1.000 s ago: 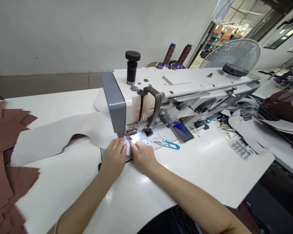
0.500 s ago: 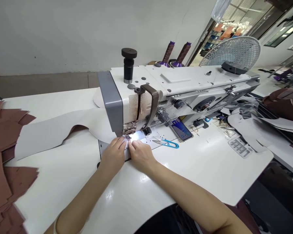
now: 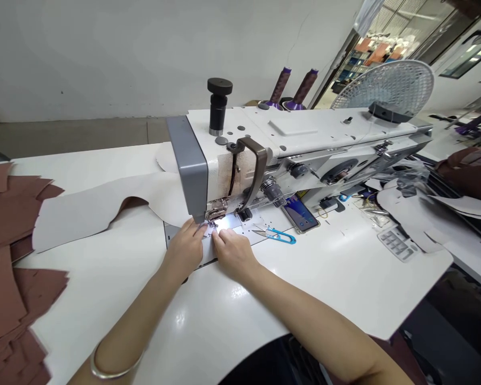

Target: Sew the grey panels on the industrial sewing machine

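A long leather-like piece [image 3: 92, 206], pale grey on top and brown beneath, runs across the table to the needle area of a white sewing machine [image 3: 240, 131]. It arches up in a fold midway. Left of the lit presser foot [image 3: 212, 224], my left hand [image 3: 184, 248] has its fingers closed on the near end of this piece, index finger stretched towards the foot. My right hand [image 3: 233, 252] is closed just right of the foot, fingertips pinched at the piece's edge. Both thumbs are partly hidden. Blue thread snips [image 3: 280, 235] lie beside my right hand.
Stacked brown cut pieces [image 3: 8, 224] cover the table's left side. A phone [image 3: 300, 214] lies under the machine arm. Two thread cones [image 3: 280, 85] and a white fan [image 3: 388, 85] stand behind. More pale pieces [image 3: 409, 214] are at the right.
The view has shifted slightly, moving the scene right. My left hand has slid a little left from the presser foot, widening the gap between my hands. The pale piece has moved slightly away from me.
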Demonstrator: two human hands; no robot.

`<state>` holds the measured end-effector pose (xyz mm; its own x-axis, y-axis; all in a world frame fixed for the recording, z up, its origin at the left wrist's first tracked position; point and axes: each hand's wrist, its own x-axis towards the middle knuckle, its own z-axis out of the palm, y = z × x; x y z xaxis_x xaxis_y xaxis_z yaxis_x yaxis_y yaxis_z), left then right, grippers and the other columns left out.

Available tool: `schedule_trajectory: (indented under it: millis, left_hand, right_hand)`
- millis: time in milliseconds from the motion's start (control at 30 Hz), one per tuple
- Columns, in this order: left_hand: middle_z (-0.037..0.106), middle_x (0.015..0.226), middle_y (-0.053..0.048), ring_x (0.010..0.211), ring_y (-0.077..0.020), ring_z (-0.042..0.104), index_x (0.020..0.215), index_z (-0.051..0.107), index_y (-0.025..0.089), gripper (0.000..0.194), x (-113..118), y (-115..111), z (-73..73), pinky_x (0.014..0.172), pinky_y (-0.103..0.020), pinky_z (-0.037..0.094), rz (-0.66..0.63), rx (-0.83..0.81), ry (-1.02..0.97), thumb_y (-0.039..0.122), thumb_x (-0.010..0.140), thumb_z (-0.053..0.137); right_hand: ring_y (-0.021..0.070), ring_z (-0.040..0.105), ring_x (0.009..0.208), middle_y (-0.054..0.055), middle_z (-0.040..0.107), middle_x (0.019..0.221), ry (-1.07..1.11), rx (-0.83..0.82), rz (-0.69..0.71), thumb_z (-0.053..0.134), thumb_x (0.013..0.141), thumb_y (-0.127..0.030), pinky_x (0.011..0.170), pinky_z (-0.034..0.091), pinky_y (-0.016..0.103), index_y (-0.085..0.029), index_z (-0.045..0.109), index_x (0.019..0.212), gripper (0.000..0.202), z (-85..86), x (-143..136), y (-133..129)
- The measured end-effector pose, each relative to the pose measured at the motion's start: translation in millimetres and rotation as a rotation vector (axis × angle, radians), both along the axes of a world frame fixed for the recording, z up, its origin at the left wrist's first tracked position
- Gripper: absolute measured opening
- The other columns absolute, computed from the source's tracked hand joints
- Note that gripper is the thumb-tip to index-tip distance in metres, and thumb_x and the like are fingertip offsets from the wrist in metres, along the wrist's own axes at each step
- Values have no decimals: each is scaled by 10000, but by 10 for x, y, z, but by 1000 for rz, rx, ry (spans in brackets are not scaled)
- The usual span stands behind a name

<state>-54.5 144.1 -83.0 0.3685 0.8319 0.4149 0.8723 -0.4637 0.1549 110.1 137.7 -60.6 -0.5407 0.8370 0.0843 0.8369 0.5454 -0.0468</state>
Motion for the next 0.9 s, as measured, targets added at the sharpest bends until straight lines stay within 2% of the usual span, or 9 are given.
schedule_trajectory:
  millis: [167, 400, 500, 667, 800, 900]
  left_hand:
    - [664, 1101, -122, 1137, -266, 549, 1160, 623, 140, 471, -14, 3, -14, 943, -460, 494, -5, -23, -10, 35, 789, 352]
    - [668, 1065, -135, 1085, -262, 561, 1095, 637, 70, 429, -1, 3, 16, 907, -399, 500, -9, 69, 51, 15, 795, 335]
    - [657, 1058, -135, 1090, -258, 541, 1105, 625, 73, 420, -7, 3, 30, 910, -392, 482, -6, 81, 44, 21, 805, 334]
    - [626, 1032, -136, 1060, -261, 524, 1094, 624, 128, 306, -73, 15, 111, 887, -397, 461, -6, 57, 18, 154, 883, 404]
    - [626, 1006, -102, 948, -246, 546, 1084, 607, 169, 265, -139, 16, 189, 795, -383, 467, -39, 25, 98, 302, 901, 468]
    - [636, 976, -86, 891, -226, 553, 1036, 600, 166, 207, -151, -30, 233, 736, -353, 460, -72, 55, 163, 246, 900, 467]
  right_hand:
    - [174, 480, 768, 69, 581, 837, 12, 5, -8, 385, 926, -124, 559, 285, 274, -141, 555, 1081, 231, -6, -4, 0]
    - [174, 479, 764, 61, 577, 824, 14, 20, -3, 378, 931, -128, 550, 261, 281, -143, 562, 1063, 227, -20, -5, 2]
    - [172, 473, 750, 55, 572, 807, 23, 16, -9, 383, 927, -126, 554, 260, 278, -146, 570, 1037, 218, -10, -6, -1]
    - [165, 485, 741, 51, 577, 820, 25, 26, -44, 400, 931, -141, 556, 259, 271, -162, 566, 1062, 212, -24, -1, -5]
    - [159, 501, 754, 45, 582, 859, 57, 28, -71, 381, 966, -199, 550, 259, 264, -193, 536, 1086, 196, -51, 3, -4]
    - [155, 506, 757, 37, 588, 870, 82, 37, -100, 391, 964, -208, 537, 243, 265, -204, 514, 1135, 210, -50, 3, 1]
